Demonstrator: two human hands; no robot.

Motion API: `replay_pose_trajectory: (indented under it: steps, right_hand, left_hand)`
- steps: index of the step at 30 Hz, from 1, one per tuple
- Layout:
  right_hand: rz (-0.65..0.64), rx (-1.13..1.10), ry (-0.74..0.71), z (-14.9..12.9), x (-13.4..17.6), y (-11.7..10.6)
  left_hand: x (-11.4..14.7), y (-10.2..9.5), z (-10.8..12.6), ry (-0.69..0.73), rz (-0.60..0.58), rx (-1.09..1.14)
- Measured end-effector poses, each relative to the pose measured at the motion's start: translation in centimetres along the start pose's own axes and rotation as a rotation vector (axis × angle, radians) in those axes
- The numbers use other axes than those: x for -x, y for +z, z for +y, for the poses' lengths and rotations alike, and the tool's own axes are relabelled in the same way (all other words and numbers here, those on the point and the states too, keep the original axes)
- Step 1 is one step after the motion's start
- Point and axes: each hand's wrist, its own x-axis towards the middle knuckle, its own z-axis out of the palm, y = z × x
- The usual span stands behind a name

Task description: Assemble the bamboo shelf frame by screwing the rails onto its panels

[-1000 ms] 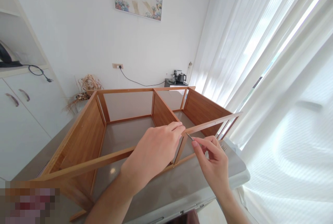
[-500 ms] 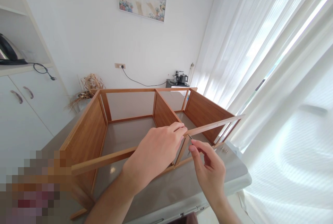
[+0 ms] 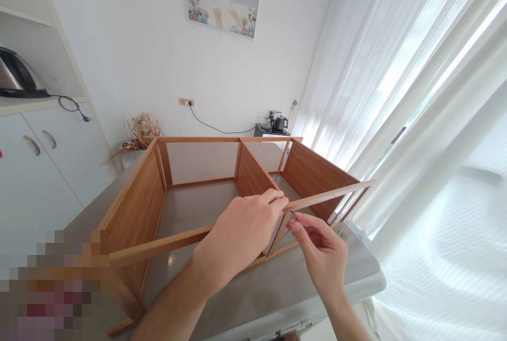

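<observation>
A brown wooden shelf frame [image 3: 332,193] lies on a grey tabletop, with solid panels at its ends and middle. My left hand [image 3: 241,233] is closed over its near rail where the middle panel meets it. Just to the right, my right hand [image 3: 322,243] pinches a thin metal hex key [image 3: 293,214] between thumb and fingers. The key's dark tip points at the rail beside my left fingertips. Whether a screw sits at that tip is too small to tell. Several small screws [image 3: 343,234] stand on the tabletop to the right of my right hand.
The grey table [image 3: 356,262] has a rounded right corner. Sheer white curtains [image 3: 428,135] hang along the right side. Dried plants [image 3: 140,132] stand behind the frame at left. A black kettle set [image 3: 277,122] is at the back; another kettle [image 3: 16,74] sits in the left cabinet.
The view has shifted slightly, so everything sits a little lower and to the right. The right fingers have turned slightly around the hex key; the left hand keeps its hold on the frame.
</observation>
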Motion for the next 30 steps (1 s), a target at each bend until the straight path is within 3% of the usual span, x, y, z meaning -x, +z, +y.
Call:
replay_pose_trajectory:
  steps: [6, 15, 22, 26, 30]
  right_hand:
    - [-0.089, 0.008, -0.039, 0.4, 0.2, -0.7]
    - [-0.2, 0.199, -0.242, -0.2, -0.1, -1.4]
    - [-0.149, 0.377, -0.512, -0.2, -0.3, -1.9]
    - [-0.114, 0.403, -0.553, -0.3, -0.4, -1.3]
    - [0.024, 0.49, -0.49, -1.0, -0.5, -0.2]
  left_hand:
    - [0.0, 0.0, -0.1, 0.004, -0.011, 0.0]
    - [0.0, -0.1, 0.0, 0.002, -0.02, 0.024]
    - [-0.1, -0.2, 0.1, -0.004, -0.012, 0.04]
    - [-0.1, -0.2, 0.1, -0.016, -0.006, 0.077]
    - [-0.1, -0.1, 0.1, -0.044, 0.014, 0.117]
